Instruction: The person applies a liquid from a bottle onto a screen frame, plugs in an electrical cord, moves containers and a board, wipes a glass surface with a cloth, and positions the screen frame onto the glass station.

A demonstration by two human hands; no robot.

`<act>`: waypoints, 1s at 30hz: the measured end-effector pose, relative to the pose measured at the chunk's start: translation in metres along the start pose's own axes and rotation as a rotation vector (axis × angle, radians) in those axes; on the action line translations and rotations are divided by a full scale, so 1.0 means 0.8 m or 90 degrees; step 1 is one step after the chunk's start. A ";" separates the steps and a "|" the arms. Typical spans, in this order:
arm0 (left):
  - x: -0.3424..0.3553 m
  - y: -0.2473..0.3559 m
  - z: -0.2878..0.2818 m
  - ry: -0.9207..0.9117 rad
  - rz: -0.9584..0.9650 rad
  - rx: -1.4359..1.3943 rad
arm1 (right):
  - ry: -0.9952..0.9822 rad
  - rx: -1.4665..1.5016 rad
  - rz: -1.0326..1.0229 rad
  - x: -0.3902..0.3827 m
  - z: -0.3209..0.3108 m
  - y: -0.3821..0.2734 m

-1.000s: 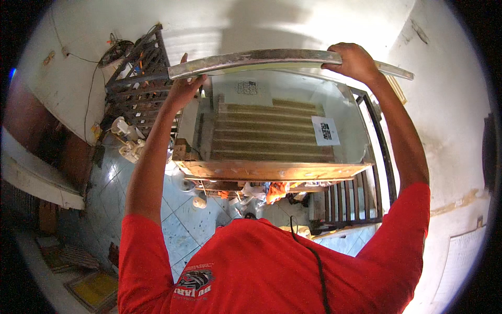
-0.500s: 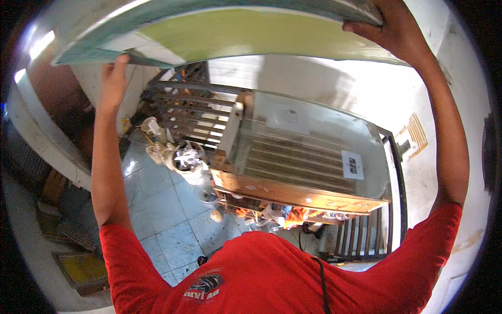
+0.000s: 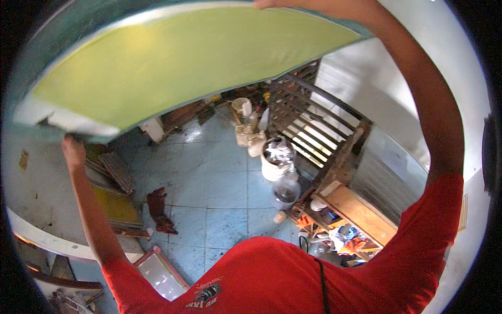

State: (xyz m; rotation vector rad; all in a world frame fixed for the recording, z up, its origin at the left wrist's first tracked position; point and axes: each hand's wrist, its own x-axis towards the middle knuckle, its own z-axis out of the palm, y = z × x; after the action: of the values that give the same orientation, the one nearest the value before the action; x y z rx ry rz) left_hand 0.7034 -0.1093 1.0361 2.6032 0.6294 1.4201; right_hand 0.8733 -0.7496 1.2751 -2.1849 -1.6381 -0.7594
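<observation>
A large screen printing frame (image 3: 209,57) with yellow-green mesh and teal edges is held up in front of me, spanning the upper part of the view. My left hand (image 3: 75,152) grips its lower left edge, next to a whitish strip of the mesh. At the top, my right hand (image 3: 319,6) holds the far edge; it is partly cut off by the picture's rim. Both arms are stretched out and the frame hangs above the floor, tilted.
On the right stands a glass-topped table (image 3: 387,167) with a cluttered wooden shelf (image 3: 361,214). Beside it are a slatted dark rack (image 3: 314,131), a white bucket (image 3: 277,167) and a grey bucket (image 3: 285,192). A pink-edged frame (image 3: 161,272) and a dark red piece (image 3: 160,212) lie on blue tiles (image 3: 219,152).
My view has swung left, so the glass-topped table now sits farther right and more floor shows. The frame has turned with me, showing more yellow-green mesh. Both hands keep hold.
</observation>
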 end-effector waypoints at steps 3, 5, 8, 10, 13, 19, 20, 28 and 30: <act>-0.061 -0.109 -0.117 0.010 -0.090 -0.044 | -0.057 0.126 -0.041 0.092 0.101 -0.012; -0.103 -0.141 -0.129 0.059 -0.174 -0.245 | -0.097 0.176 -0.101 0.141 0.169 0.010; -0.164 -0.160 -0.159 0.173 -0.309 -0.529 | -0.123 0.375 -0.157 0.210 0.280 0.028; -0.192 -0.104 -0.120 0.170 -0.358 -0.380 | -0.182 0.305 -0.117 0.241 0.359 0.051; -0.225 -0.080 -0.077 0.134 -0.449 -0.246 | -0.143 0.185 -0.176 0.266 0.502 0.077; -0.236 -0.041 0.080 -0.161 -0.447 -0.030 | -0.265 0.409 -0.082 0.166 0.744 0.091; -0.252 -0.063 0.111 -0.200 -0.464 0.044 | -0.313 0.482 -0.084 0.137 0.791 0.105; -0.189 -0.057 0.289 -0.334 -0.606 0.232 | -0.725 0.586 0.266 0.032 0.951 0.218; -0.170 -0.079 0.324 -0.370 -0.647 0.290 | -0.698 0.573 0.353 0.045 0.973 0.267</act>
State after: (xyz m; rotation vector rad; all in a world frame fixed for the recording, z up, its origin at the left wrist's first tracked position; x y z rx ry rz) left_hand 0.8334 -0.0816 0.7675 2.1212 1.9062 0.2161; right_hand 1.2619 -0.3685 0.6779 -2.1300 -1.1330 1.2772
